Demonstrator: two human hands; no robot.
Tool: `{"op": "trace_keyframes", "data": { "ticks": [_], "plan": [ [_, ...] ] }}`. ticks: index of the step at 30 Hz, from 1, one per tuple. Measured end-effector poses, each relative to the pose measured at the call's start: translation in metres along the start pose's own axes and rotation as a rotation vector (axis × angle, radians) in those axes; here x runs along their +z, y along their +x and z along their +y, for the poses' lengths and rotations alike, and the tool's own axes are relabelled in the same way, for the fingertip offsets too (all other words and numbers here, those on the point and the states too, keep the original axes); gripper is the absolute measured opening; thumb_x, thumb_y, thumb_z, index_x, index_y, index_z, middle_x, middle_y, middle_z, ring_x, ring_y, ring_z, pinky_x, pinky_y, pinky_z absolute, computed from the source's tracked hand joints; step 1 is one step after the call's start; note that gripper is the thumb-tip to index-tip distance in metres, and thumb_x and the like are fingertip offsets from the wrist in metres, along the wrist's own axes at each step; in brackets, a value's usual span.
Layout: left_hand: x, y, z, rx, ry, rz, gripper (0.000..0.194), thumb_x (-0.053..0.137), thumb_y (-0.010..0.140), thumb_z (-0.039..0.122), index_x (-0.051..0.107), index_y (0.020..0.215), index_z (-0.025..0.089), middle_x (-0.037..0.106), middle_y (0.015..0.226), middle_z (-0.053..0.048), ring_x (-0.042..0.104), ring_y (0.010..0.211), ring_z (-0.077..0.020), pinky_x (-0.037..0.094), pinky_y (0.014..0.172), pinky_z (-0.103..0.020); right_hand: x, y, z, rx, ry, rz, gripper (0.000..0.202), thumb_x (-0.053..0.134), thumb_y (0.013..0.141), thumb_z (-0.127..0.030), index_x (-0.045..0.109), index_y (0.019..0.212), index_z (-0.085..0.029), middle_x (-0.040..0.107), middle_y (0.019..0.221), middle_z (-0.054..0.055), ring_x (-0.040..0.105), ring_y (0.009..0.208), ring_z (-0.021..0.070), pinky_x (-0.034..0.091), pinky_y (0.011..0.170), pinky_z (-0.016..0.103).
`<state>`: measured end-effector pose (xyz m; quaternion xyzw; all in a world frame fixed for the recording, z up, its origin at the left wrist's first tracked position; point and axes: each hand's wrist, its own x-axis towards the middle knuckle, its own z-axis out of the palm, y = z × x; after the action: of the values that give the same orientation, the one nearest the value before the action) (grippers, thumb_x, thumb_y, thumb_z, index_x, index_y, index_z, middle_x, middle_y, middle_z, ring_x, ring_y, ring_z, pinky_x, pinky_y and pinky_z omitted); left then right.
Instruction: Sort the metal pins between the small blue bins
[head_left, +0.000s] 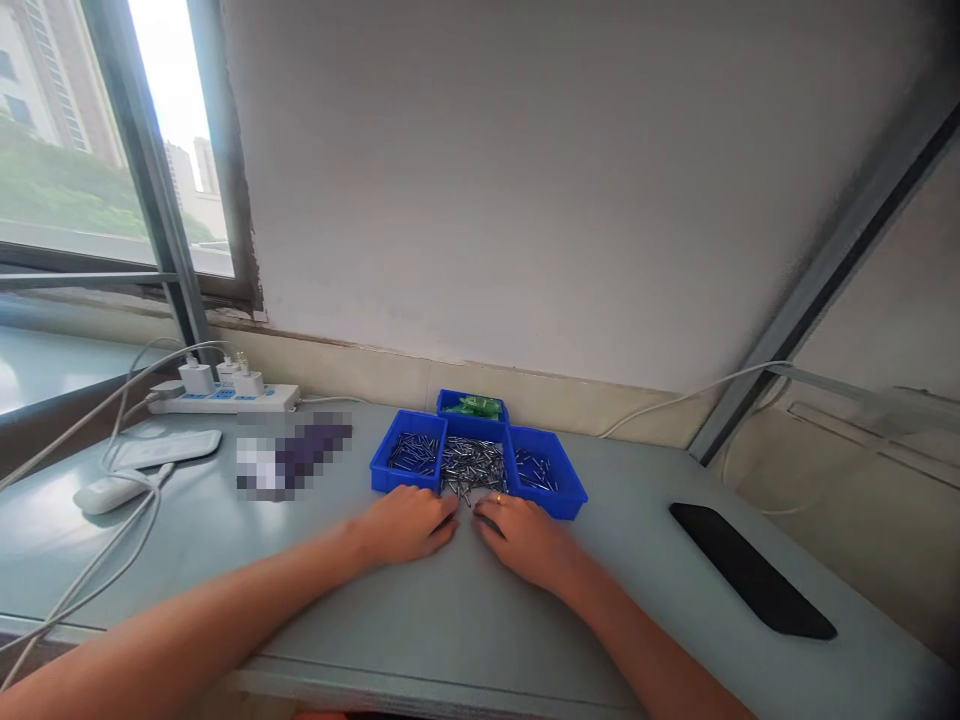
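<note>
Slim shiny metal pins (474, 464), pin-like with the exact kind too small to tell, lie in a loose heap between blue bins. My left hand (409, 522) rests on the table at the heap's near left edge, its fingers curled and closed. Facing it, my right hand (526, 535), with a ring on one finger, is also curled closed at the near right edge. Anything in either hand's fingertips is hidden. More such pins lie in the left blue bin (405, 482) and the right blue bin (566, 505).
Behind the heap, a small blue bin (450, 397) holds green packets (480, 406). A black flat object (750, 570) lies at right. At left are a power strip (255, 400) with chargers, a white rounded device (112, 492), cables and a blurred-out item (296, 460).
</note>
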<state>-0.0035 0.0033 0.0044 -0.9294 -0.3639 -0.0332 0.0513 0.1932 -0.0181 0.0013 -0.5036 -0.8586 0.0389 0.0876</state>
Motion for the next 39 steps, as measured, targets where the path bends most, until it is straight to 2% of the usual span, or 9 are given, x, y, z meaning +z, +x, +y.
{"op": "trace_keyframes", "data": {
  "ticks": [2, 6, 9, 15, 19, 25, 29, 32, 39],
  "plan": [
    [0.001, 0.000, 0.000, 0.005, 0.013, 0.005, 0.021, 0.036, 0.092, 0.032, 0.053, 0.092, 0.019, 0.066, 0.073, -0.006, 0.066, 0.068, -0.0258, 0.048, 0.057, -0.031, 0.001, 0.000, 0.000, 0.025, -0.003, 0.025, 0.026, 0.038, 0.092, -0.026, 0.062, 0.102, -0.019, 0.062, 0.104, 0.007, 0.060, 0.092, 0.0213, 0.044, 0.078, 0.031],
    [0.002, 0.001, 0.000, -0.016, 0.019, -0.004, 0.020, 0.037, 0.092, 0.030, 0.053, 0.093, 0.018, 0.065, 0.072, -0.007, 0.066, 0.068, -0.0259, 0.048, 0.058, -0.031, 0.006, -0.001, -0.002, -0.032, 0.010, 0.046, 0.029, 0.040, 0.092, -0.030, 0.056, 0.115, -0.023, 0.053, 0.125, 0.006, 0.059, 0.099, 0.0216, 0.043, 0.082, 0.031],
    [0.000, 0.001, 0.000, -0.024, 0.003, -0.013, 0.020, 0.037, 0.092, 0.031, 0.053, 0.094, 0.018, 0.066, 0.073, -0.007, 0.066, 0.069, -0.0253, 0.048, 0.059, -0.031, 0.008, 0.000, -0.002, -0.053, -0.024, 0.038, 0.028, 0.038, 0.093, -0.030, 0.059, 0.110, -0.022, 0.059, 0.115, 0.006, 0.060, 0.095, 0.0213, 0.044, 0.078, 0.031],
    [-0.002, 0.000, 0.001, -0.021, -0.003, -0.018, 0.022, 0.036, 0.092, 0.032, 0.053, 0.094, 0.018, 0.065, 0.072, -0.007, 0.066, 0.068, -0.0248, 0.047, 0.057, -0.029, 0.004, 0.003, 0.003, 0.036, -0.068, 0.043, 0.025, 0.039, 0.092, -0.025, 0.063, 0.086, -0.020, 0.064, 0.093, 0.005, 0.061, 0.085, 0.0191, 0.042, 0.072, 0.027],
    [-0.001, 0.000, 0.000, -0.006, -0.013, -0.006, 0.023, 0.036, 0.092, 0.032, 0.054, 0.093, 0.018, 0.066, 0.074, -0.007, 0.066, 0.069, -0.0242, 0.048, 0.058, -0.029, 0.005, 0.004, 0.005, 0.049, -0.007, 0.055, 0.015, 0.045, 0.089, -0.020, 0.060, 0.089, -0.020, 0.063, 0.093, 0.004, 0.060, 0.086, 0.0185, 0.041, 0.070, 0.026],
    [0.000, 0.000, -0.001, -0.006, -0.021, -0.015, 0.023, 0.036, 0.093, 0.032, 0.054, 0.096, 0.018, 0.066, 0.075, -0.007, 0.066, 0.070, -0.0234, 0.048, 0.060, -0.028, 0.004, 0.003, 0.007, 0.020, 0.086, 0.064, 0.018, 0.045, 0.083, -0.009, 0.058, 0.089, -0.020, 0.062, 0.091, 0.002, 0.058, 0.087, 0.0167, 0.038, 0.073, 0.025],
    [0.000, 0.001, -0.002, 0.000, -0.014, -0.011, 0.022, 0.034, 0.094, 0.032, 0.052, 0.099, 0.019, 0.066, 0.076, -0.006, 0.066, 0.070, -0.0249, 0.048, 0.058, -0.030, -0.003, 0.001, 0.009, -0.009, 0.173, 0.037, 0.018, 0.047, 0.078, -0.007, 0.057, 0.086, -0.020, 0.062, 0.088, 0.001, 0.056, 0.083, 0.0156, 0.038, 0.069, 0.024],
    [0.000, 0.001, -0.002, 0.001, -0.024, -0.011, 0.020, 0.036, 0.093, 0.030, 0.052, 0.098, 0.019, 0.066, 0.077, -0.006, 0.066, 0.070, -0.0242, 0.048, 0.058, -0.029, -0.007, -0.001, 0.009, -0.043, 0.236, 0.002, 0.017, 0.048, 0.079, -0.008, 0.058, 0.085, -0.020, 0.062, 0.088, 0.001, 0.056, 0.080, 0.0148, 0.038, 0.067, 0.024],
    [0.003, 0.002, -0.005, 0.048, -0.051, -0.009, 0.019, 0.038, 0.093, 0.027, 0.054, 0.093, 0.019, 0.066, 0.077, -0.005, 0.066, 0.072, -0.0222, 0.048, 0.061, -0.027, -0.008, -0.002, 0.006, -0.096, 0.291, 0.017, 0.017, 0.046, 0.085, -0.011, 0.059, 0.090, -0.021, 0.063, 0.092, 0.001, 0.056, 0.083, 0.0153, 0.039, 0.072, 0.025]
  ]
}}
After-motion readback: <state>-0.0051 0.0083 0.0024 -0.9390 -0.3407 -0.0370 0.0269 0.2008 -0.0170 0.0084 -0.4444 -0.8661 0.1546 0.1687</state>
